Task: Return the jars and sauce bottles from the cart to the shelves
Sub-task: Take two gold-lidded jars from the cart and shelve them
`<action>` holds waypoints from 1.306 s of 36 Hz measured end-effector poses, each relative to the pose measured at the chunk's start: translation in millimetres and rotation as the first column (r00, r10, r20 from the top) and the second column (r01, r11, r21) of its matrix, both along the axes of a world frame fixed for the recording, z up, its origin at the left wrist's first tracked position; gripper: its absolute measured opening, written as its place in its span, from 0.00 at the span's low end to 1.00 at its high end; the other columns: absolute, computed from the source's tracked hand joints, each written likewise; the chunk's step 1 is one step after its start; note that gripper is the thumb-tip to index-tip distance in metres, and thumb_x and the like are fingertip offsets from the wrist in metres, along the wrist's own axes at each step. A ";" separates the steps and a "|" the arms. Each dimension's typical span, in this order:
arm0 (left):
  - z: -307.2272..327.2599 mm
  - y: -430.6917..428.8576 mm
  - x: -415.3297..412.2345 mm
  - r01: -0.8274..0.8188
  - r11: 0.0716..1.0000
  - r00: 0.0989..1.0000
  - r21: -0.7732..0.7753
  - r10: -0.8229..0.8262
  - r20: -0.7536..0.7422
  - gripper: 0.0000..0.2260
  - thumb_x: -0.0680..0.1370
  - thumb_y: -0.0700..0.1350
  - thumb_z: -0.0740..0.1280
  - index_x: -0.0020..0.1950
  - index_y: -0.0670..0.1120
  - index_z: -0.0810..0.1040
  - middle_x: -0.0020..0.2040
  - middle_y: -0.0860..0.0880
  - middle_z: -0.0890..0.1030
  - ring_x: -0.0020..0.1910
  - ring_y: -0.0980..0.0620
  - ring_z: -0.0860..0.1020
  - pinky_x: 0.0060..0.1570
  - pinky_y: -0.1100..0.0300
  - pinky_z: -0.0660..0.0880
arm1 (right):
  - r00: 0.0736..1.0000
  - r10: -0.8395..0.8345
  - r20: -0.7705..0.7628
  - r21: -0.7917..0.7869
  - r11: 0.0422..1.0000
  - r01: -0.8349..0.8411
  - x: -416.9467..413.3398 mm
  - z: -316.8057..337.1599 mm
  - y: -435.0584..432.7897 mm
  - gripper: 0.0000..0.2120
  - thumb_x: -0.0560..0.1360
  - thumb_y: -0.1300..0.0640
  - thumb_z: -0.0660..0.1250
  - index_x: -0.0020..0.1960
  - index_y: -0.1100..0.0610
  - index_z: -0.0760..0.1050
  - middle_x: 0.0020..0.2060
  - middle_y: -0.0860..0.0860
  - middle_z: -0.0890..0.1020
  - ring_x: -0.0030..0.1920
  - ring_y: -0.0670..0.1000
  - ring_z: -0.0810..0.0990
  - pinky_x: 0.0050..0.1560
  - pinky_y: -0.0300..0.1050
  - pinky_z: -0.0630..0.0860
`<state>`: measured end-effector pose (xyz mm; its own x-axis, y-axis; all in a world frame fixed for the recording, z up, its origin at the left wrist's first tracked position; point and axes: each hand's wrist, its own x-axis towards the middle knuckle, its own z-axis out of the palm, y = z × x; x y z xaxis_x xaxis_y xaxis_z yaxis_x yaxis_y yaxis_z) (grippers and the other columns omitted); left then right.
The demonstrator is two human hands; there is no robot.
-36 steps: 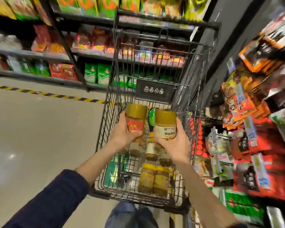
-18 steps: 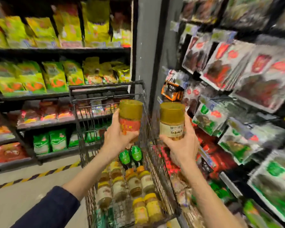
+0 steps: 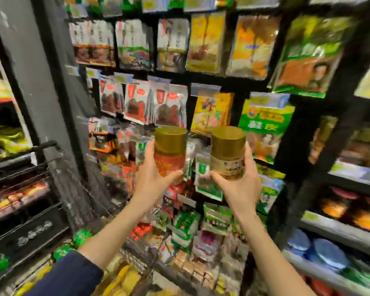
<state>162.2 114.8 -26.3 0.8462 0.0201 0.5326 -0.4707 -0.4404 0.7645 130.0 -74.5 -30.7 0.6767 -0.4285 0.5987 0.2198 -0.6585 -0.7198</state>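
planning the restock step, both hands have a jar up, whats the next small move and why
Probably carry both toward the flat shelves on the right. The left hand grips the red-label jar, the right hand the beige-label jar; straight ahead hang packets, no ledge in view.

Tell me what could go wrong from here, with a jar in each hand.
1. The left hand holds the red-label jar and the right hand the tan-label jar, both gripped low on the body. With no hand free, either may slip.
2. Straight ahead hang packets, so the jars may bump them.
3. The cart stands close at the left, and the elbow could catch it.
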 end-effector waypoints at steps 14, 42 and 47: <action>27.7 -255.4 -75.9 0.436 0.897 0.898 -0.076 -0.428 0.104 0.39 0.68 0.42 0.76 0.71 0.53 0.57 0.55 0.64 0.71 0.51 0.68 0.74 0.50 0.81 0.67 | 0.926 -0.358 0.119 0.042 0.934 0.355 -135.4 23.0 -222.5 0.49 0.60 0.49 0.79 0.74 0.47 0.58 0.65 0.49 0.75 0.64 0.50 0.74 0.62 0.50 0.72; 50.4 -494.0 -38.6 0.448 0.892 0.889 -0.052 -0.439 0.130 0.42 0.68 0.46 0.75 0.75 0.50 0.53 0.68 0.50 0.71 0.65 0.53 0.72 0.64 0.49 0.72 | 0.933 -0.323 0.157 0.101 0.945 0.310 -127.6 19.7 -435.6 0.48 0.60 0.51 0.80 0.73 0.43 0.57 0.68 0.44 0.71 0.64 0.41 0.72 0.62 0.45 0.74; 50.1 -508.4 -14.3 0.420 0.907 0.904 -0.033 -0.414 0.106 0.43 0.68 0.47 0.75 0.75 0.52 0.52 0.68 0.50 0.71 0.65 0.52 0.72 0.64 0.46 0.71 | 0.934 -0.315 0.171 0.065 0.949 0.308 -97.7 28.8 -449.1 0.48 0.60 0.50 0.80 0.73 0.44 0.57 0.68 0.44 0.70 0.66 0.42 0.70 0.62 0.50 0.74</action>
